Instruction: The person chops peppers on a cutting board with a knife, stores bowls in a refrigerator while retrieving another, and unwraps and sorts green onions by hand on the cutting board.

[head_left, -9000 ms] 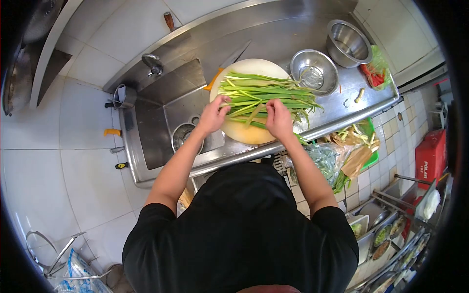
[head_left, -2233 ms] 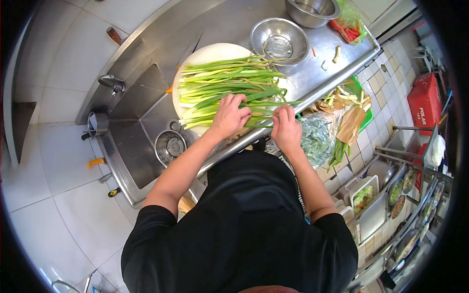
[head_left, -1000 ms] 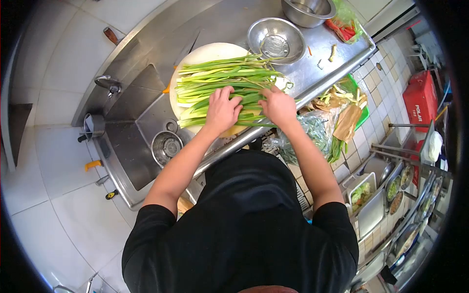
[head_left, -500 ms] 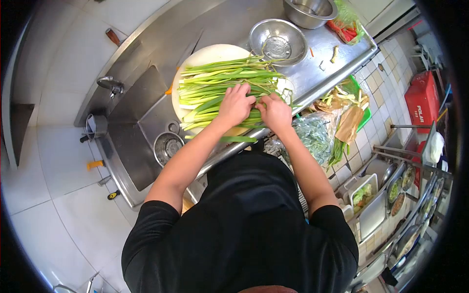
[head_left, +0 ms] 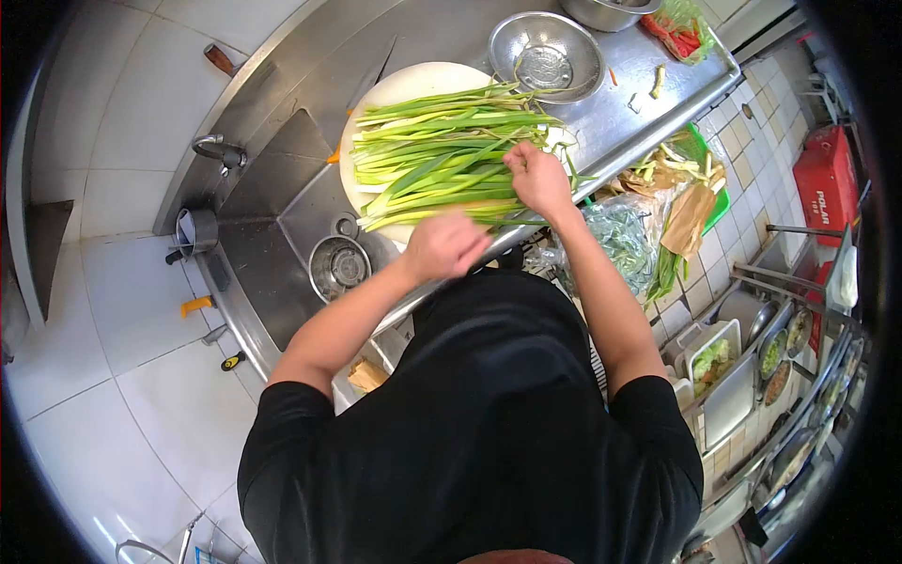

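A wide layer of scallions (head_left: 442, 155) lies across a round white cutting board (head_left: 427, 77), white ends to the left and leafy tips to the right. My right hand (head_left: 540, 179) is closed at the leafy tips on the right side, its fingers pinched together. What sits between those fingers is hidden. Nearer my body, my left hand (head_left: 446, 246) hovers by the front edge of the board and counter, below the lowest scallions. Motion smears its fingers, so I cannot make out their grip.
Left of the board is a steel sink (head_left: 272, 254) with a small strainer (head_left: 338, 266). Behind stand a perforated colander (head_left: 547, 61) and a steel bowl (head_left: 609, 11), near a bag of red peppers (head_left: 678, 33). A green bin (head_left: 719, 207) with trimmings is below the counter's right edge.
My left hand has left the scallions and come down toward my body. My right hand stays near the leafy tips. The loose green leaf along the front edge no longer shows there.
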Tool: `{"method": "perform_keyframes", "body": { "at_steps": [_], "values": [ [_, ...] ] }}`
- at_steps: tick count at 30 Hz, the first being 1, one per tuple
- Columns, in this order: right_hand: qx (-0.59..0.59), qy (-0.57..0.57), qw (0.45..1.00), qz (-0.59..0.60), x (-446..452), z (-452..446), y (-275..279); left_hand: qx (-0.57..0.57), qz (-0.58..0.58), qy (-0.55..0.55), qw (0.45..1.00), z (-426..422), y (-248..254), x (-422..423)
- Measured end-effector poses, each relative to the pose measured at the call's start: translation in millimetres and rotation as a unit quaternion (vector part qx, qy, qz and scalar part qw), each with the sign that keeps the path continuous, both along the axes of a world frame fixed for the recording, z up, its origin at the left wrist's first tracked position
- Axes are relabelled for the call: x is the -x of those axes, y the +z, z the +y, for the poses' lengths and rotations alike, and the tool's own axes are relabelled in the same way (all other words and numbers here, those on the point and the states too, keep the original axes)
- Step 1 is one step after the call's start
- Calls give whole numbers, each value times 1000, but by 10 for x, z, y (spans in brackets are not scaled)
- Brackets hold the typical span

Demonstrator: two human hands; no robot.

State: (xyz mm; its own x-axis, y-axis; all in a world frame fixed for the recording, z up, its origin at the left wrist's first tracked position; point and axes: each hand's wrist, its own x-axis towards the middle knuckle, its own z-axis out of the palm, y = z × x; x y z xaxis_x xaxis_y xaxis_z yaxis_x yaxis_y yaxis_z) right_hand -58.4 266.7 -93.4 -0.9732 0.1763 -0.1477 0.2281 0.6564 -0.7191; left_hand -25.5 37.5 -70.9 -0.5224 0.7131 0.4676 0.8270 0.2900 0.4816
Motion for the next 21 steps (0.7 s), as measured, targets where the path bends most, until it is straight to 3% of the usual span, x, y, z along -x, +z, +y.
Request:
{"method": "perform_keyframes", "body": {
  "at_steps": [1, 3, 6, 8, 12, 16, 18, 21],
  "values": [
    [-11, 2, 1000, 2, -14, -20, 78, 19, -30, 8, 999, -153, -133, -232],
    [-30, 14, 999, 8, -47, -12, 163, 235, -81, 148, 957, -531, -500, -569],
    [-33, 32, 998, 31, -98, 60, 163, 270, 34, 298, 915, -785, -628, -743],
    [-16, 41, 997, 67, -142, 112, 141, 290, -40, 273, 917, -1043, -877, -829],
    [-41, 69, 996, 45, -155, 150, 269, 209, -174, 170, 947, -1135, -551, -857],
    [-59, 104, 989, 92, -135, 190, 287, 81, -39, 152, 984, -839, 187, -487],
    [-63, 98, 986, 124, -79, 212, 230, 62, 33, 156, 985, -692, 188, -134],
    [-60, 94, 991, 76, -29, 266, 255, 106, 54, 170, 978, -486, 137, 218]
  ]
}}
